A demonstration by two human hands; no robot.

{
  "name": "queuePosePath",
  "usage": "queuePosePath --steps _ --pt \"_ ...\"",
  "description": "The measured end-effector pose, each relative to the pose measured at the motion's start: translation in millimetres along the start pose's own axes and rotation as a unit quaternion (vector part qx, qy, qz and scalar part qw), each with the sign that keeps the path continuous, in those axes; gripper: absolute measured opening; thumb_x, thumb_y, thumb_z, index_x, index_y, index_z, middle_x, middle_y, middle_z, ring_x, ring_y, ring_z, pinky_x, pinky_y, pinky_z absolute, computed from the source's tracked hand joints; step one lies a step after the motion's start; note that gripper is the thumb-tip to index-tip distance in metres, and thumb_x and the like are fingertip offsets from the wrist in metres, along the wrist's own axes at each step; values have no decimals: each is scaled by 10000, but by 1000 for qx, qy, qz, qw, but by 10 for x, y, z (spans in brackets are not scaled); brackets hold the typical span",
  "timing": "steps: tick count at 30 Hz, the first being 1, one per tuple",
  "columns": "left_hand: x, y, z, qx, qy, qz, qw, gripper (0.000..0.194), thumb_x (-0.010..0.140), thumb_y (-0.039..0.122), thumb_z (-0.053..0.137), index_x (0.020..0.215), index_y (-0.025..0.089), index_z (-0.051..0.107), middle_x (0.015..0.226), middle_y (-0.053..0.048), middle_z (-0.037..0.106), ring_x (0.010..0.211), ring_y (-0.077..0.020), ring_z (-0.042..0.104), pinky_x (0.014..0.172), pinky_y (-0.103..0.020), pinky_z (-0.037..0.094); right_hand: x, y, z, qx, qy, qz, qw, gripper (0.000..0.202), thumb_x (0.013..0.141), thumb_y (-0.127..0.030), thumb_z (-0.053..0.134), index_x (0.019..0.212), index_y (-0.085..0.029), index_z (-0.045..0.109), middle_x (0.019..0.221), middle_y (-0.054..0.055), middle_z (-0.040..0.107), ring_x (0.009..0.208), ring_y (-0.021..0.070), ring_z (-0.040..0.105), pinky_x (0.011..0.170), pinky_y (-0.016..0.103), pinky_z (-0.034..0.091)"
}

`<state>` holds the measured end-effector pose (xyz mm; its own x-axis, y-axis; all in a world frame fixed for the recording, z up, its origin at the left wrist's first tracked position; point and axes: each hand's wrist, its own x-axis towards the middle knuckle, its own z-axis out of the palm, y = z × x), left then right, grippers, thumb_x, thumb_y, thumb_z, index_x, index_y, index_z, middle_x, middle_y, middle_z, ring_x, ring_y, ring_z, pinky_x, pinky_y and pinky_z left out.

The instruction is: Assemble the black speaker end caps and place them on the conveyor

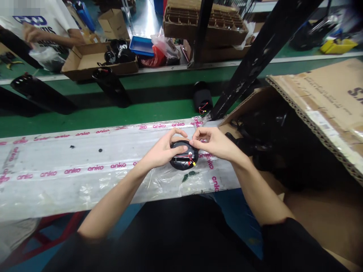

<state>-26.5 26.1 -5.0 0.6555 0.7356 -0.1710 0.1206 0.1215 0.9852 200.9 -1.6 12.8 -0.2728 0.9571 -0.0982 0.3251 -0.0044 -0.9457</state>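
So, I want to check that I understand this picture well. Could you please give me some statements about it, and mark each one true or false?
1. The left hand is on the round black part. True.
2. The blue tray is on the white bench. False: it is on the far side, beyond the green surface.
3. Pink letters show on the white bench's covering. True.
4. The large open cardboard box is at the person's left. False: it is at the right.
5. The short black cylinder on the green surface has a red wire. True.
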Motion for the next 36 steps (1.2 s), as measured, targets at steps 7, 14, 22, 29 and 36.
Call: queuePosePath --steps 7,14,22,29,36 --pt "-82 82 -51 138 -6 60 989 504 959 424 740 1364 226 516 1470 -171 704 1307 -286 712 1086 -432 545 311 -642 -57 -352 -144 42 924 155 764 -216 838 720 -209 690 665 13 709 632 187 644 586 307 398" --pt "-44 762 -424 405 -88 -59 908 370 1009 446 546 989 201 823 1002 -59 845 901 -245 789 817 -324 578 532 -852 23 -411 -222 87 880 240 756 -114 848 667 -219 651 534 -3 651 502 176 631 520 313 385" --pt "328 897 -391 475 -160 -58 863 206 819 285 648 747 215 828 688 -25 769 645 -182 725 674 -258 501 436 -794 23 -433 -202 32 878 276 759 -167 845 618 -218 614 495 -13 596 448 134 544 486 309 342" --pt "288 1005 -258 561 -185 12 807 236 843 241 643 635 215 751 550 -15 667 523 -165 602 589 -291 399 384 -812 12 -411 -197 56 888 218 759 -153 788 643 -213 615 529 -7 614 464 146 574 506 305 361" --pt "230 914 -36 665 -117 127 726 168 785 138 668 655 180 766 532 -42 597 505 -185 567 567 -331 370 291 -729 23 -416 -157 16 896 173 787 -213 730 642 -210 635 596 27 652 568 164 560 560 315 341"
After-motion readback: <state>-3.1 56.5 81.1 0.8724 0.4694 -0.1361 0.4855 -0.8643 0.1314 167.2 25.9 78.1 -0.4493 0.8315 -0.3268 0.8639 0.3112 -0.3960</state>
